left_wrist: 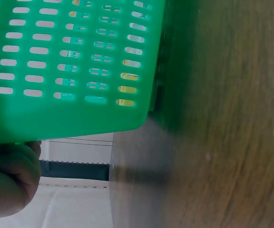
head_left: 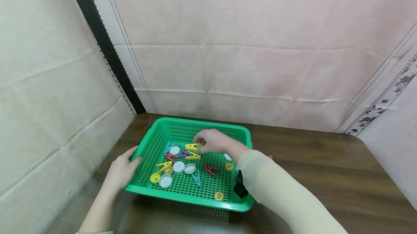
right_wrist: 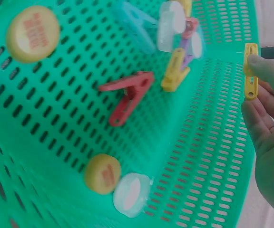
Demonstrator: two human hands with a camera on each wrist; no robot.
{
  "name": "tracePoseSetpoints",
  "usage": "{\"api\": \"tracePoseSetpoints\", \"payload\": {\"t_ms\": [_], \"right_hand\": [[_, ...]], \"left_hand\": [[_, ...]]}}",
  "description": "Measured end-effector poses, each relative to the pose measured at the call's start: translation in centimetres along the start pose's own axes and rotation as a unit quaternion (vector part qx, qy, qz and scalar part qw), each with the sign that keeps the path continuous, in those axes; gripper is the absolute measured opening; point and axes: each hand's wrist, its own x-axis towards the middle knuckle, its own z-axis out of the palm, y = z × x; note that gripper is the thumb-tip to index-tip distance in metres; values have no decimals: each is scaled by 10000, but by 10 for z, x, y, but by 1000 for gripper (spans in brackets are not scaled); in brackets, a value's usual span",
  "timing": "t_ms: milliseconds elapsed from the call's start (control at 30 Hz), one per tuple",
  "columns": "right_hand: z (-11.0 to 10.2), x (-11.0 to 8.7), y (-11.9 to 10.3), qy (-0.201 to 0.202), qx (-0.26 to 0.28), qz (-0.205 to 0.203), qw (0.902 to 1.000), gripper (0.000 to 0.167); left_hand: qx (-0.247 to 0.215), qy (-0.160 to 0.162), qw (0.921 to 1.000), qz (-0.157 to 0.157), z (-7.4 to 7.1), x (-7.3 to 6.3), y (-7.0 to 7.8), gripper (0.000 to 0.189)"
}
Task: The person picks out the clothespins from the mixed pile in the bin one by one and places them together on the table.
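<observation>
My left hand (head_left: 120, 170) grips the left rim of a green plastic basket (head_left: 192, 200); in the left wrist view its curled fingers (left_wrist: 20, 168) show beside the rim. Over the back of the basket, my right hand (head_left: 213, 141) pinches a yellow clothespin (right_wrist: 251, 78) between thumb and fingers. Below it lie another yellow clothespin (head_left: 193, 156), a purple clothespin (head_left: 185, 153) and a red clothespin (head_left: 171, 157). A second red clothespin (right_wrist: 130, 92) rests on the basket floor, near a blue clothespin (head_left: 196, 179).
Several round caps, white (head_left: 178, 167) and yellow (head_left: 155, 178), lie among the clothespins. Yellow printed caps (head_left: 218, 196) are toward the right. The basket stands on a brown wooden table (head_left: 312, 176), with pale cloth (head_left: 244, 64) hanging behind it. A small red thing (head_left: 270, 157) peeks past the right forearm.
</observation>
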Motion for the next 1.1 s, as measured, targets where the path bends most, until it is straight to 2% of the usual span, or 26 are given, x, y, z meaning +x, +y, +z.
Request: {"api": "tracePoseSetpoints", "payload": {"t_ms": [200,467,667,1100], "right_hand": [[-17,-10,4,89,191,-62,9998,36],[-31,-23,14,287,68,-152,9994,33],[-35,-41,35,500,-82,12,9987,31],[-43,-75,70,939,211,222,9951,32]], "left_hand": [[21,-44,10000,22,0,1,-2,59],[65,-129,9999,67,-2,-3,-2,60],[80,-157,9998,106,-1,-3,0,59],[100,-205,9997,71,-1,-2,0,60]]}}
